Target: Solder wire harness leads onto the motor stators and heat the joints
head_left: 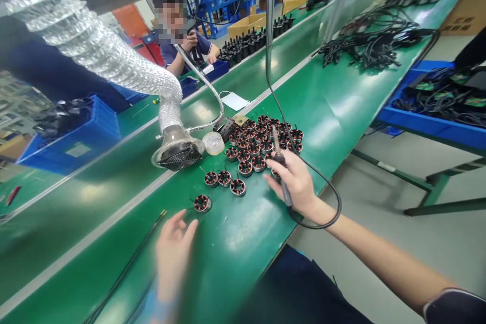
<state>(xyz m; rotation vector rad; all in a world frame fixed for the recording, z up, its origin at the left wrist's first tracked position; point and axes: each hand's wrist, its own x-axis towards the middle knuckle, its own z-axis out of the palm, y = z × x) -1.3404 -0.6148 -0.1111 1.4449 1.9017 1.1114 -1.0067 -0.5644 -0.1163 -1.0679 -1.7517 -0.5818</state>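
My right hand (298, 182) holds a soldering iron (283, 169) by its dark handle, with the tip pointing up and away from me. Its black cord loops under my wrist. Fingers apart, my left hand (176, 235) is over the green bench, close to a single motor stator (201, 203) with copper-coloured windings. I cannot see anything in that hand. Three more stators (237, 187) lie a little farther off, and a dense cluster of stators (253, 150) sits beyond them. Black cables with bared ends (163, 213) lie to the left of my left hand.
A silver duct (152, 73) ends in a fume extractor fan (180, 154) low over the bench (235, 243). Beside it are a round clear container (213, 143) and a dark metal stand (227, 129). A co-worker (186, 45) sits opposite. Black cables (368, 48) lie at far right.
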